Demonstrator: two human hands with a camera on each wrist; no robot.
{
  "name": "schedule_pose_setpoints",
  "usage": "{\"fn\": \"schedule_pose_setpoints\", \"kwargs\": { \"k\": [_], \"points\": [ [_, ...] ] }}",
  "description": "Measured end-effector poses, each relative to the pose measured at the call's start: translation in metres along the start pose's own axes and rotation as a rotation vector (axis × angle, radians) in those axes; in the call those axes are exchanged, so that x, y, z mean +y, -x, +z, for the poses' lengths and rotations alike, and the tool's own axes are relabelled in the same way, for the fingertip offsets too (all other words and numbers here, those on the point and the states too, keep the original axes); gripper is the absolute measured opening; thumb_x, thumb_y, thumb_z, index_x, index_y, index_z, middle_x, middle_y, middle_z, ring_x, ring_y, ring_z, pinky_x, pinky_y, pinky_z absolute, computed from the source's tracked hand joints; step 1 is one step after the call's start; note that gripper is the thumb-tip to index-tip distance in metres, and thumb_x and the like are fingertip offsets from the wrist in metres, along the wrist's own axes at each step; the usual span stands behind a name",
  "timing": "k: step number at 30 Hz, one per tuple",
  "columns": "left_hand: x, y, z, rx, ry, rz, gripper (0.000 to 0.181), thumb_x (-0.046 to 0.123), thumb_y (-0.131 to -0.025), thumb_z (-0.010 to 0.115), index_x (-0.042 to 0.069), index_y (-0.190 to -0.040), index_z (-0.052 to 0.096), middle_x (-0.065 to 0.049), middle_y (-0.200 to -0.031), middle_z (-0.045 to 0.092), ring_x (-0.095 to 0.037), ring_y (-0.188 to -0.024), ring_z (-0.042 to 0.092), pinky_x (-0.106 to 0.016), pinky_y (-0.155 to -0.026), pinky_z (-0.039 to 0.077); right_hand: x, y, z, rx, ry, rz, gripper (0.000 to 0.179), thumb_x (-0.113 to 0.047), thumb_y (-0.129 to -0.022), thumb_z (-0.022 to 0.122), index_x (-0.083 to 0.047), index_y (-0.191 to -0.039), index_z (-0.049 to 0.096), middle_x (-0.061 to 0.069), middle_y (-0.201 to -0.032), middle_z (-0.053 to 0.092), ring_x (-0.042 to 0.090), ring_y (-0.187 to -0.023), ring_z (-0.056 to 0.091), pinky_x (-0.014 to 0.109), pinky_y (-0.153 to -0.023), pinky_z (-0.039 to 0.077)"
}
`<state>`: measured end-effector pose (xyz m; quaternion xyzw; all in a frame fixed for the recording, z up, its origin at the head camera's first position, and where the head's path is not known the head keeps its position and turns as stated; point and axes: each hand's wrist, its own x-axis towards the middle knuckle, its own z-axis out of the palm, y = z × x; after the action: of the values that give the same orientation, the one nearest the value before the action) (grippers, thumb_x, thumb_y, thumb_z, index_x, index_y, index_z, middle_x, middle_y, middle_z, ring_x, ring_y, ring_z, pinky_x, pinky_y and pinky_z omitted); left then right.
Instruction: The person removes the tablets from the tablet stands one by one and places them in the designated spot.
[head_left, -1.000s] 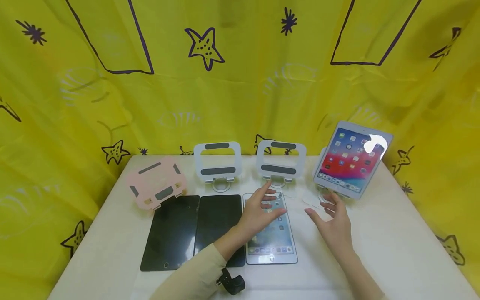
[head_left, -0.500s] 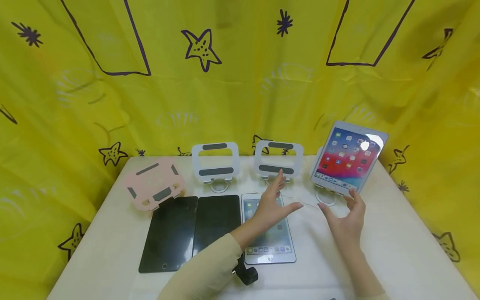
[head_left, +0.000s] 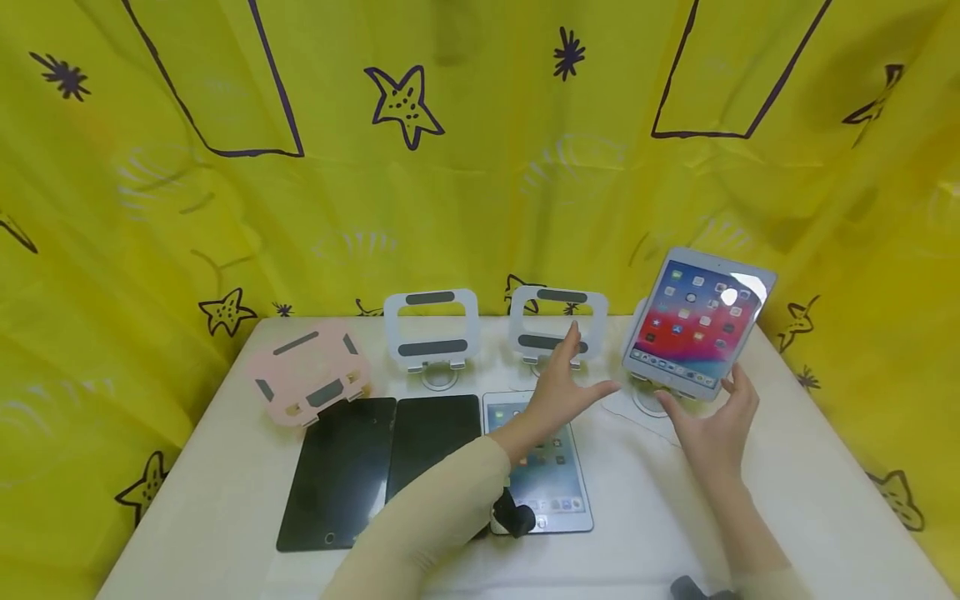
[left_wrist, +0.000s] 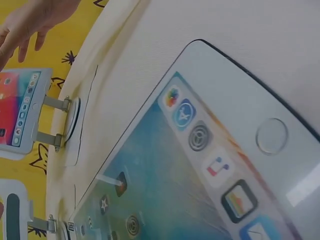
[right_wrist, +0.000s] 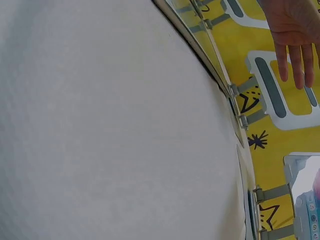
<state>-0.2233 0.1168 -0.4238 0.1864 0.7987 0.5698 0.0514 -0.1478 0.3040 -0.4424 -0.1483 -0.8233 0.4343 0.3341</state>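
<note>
My left hand point(head_left: 558, 396) is spread, fingers straight and thumb out, in front of a white tablet stand point(head_left: 558, 341). It holds nothing. Straight fingers also show on it in the right wrist view, where the left hand point(right_wrist: 295, 30) overlaps a stand. My right hand point(head_left: 716, 429) is raised at the lower edge of a white tablet point(head_left: 696, 321), which leans tilted on its stand. The left wrist view shows a gap between the right hand point(left_wrist: 37, 20) and that tablet point(left_wrist: 20, 110). Another white tablet point(head_left: 543, 467) lies face up beneath my left forearm.
Two black tablets point(head_left: 337, 475) lie side by side on the white table point(head_left: 202, 492). A pink stand point(head_left: 309, 372) is behind them at the left. Another white stand point(head_left: 431, 328) stands at the back. A yellow patterned curtain point(head_left: 480, 200) hangs behind and beside the table.
Both hands have moved right and a little forward, the left away from above the lying tablet, the right along the lower edge of the propped tablet. The tablets and stands have stayed put.
</note>
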Motion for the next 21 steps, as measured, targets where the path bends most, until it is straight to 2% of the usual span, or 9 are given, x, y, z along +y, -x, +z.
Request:
{"fn": "schedule_pose_setpoints", "kwargs": {
  "k": [4, 7, 9, 13, 18, 21],
  "points": [
    [0.004, -0.01, 0.002, 0.055, 0.003, -0.039, 0.101, 0.039, -0.075, 0.079, 0.037, -0.151, 0.012, 0.007, -0.15, 0.035, -0.017, -0.133, 0.041, -0.047, -0.105, 0.037, 0.001, -0.009, -0.003, -0.021, 0.039, 0.036, 0.091, -0.023, -0.079, 0.076, -0.009, -0.148, 0.018, 0.016, -0.146, 0.025, 0.029, -0.131, 0.027, 0.057, -0.104, 0.032],
    [0.007, -0.016, 0.005, 0.065, -0.005, -0.06, 0.1, 0.041, -0.075, 0.079, 0.036, -0.151, 0.014, 0.007, -0.149, 0.037, -0.017, -0.133, 0.04, -0.047, -0.105, 0.037, 0.002, -0.015, -0.006, -0.031, 0.067, 0.079, 0.092, -0.026, -0.08, 0.074, -0.01, -0.149, 0.015, 0.016, -0.148, 0.023, 0.03, -0.133, 0.024, 0.057, -0.105, 0.031],
    [0.01, -0.02, 0.005, 0.059, -0.011, -0.046, 0.099, 0.039, -0.075, 0.079, 0.033, -0.151, 0.016, 0.006, -0.148, 0.039, -0.017, -0.132, 0.041, -0.042, -0.104, 0.039, 0.002, -0.019, -0.008, -0.034, 0.085, 0.106, 0.093, -0.029, -0.081, 0.073, -0.01, -0.149, 0.014, 0.016, -0.149, 0.022, 0.029, -0.134, 0.023, 0.056, -0.106, 0.031],
    [0.014, -0.03, 0.004, 0.018, -0.052, 0.021, 0.095, 0.035, -0.077, 0.078, 0.027, -0.152, 0.019, 0.001, -0.147, 0.039, -0.017, -0.13, 0.044, -0.035, -0.101, 0.043, 0.002, -0.03, -0.009, -0.048, 0.097, 0.171, 0.092, -0.033, -0.083, 0.071, -0.012, -0.15, 0.011, 0.014, -0.152, 0.019, 0.028, -0.137, 0.022, 0.055, -0.107, 0.03],
    [0.016, -0.041, 0.001, -0.074, -0.196, 0.083, 0.096, 0.041, -0.079, 0.075, 0.03, -0.152, 0.014, 0.004, -0.154, 0.028, -0.017, -0.14, 0.031, -0.043, -0.104, 0.039, 0.003, -0.045, -0.009, -0.088, 0.051, 0.298, 0.091, -0.041, -0.086, 0.065, -0.013, -0.15, 0.007, 0.01, -0.154, 0.013, 0.03, -0.137, 0.021, 0.053, -0.108, 0.029],
    [0.016, -0.046, 0.0, -0.123, -0.236, 0.095, 0.096, 0.04, -0.079, 0.074, 0.028, -0.153, 0.013, 0.005, -0.156, 0.022, -0.016, -0.142, 0.024, -0.043, -0.107, 0.035, 0.004, -0.054, -0.01, -0.116, 0.045, 0.375, 0.09, -0.046, -0.087, 0.061, -0.016, -0.151, 0.004, 0.008, -0.154, 0.012, 0.029, -0.136, 0.021, 0.05, -0.107, 0.03]
  ]
}}
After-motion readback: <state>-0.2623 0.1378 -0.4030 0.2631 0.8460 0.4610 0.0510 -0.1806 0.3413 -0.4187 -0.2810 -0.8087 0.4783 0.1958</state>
